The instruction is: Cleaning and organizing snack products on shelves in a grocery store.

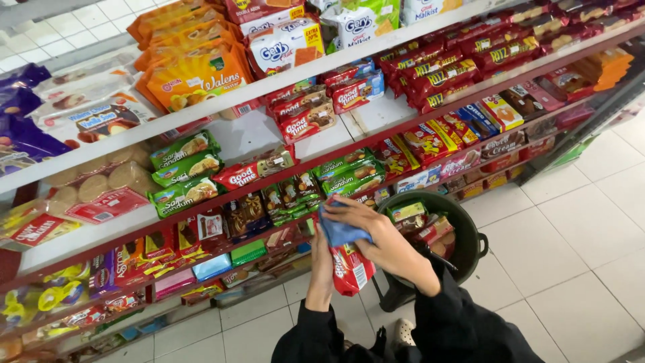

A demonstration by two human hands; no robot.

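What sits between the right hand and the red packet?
A blue cloth lies under the right hand, pressed onto the red packet held by the left hand; head view.

Blue cloth (339,230), red packet (351,269), dark green basket (470,232), black sleeves (463,316), white floor tiles (571,235)

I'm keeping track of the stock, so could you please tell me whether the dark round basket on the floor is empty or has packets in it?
It has packets in it: several red and green snack packets show inside the dark round basket.
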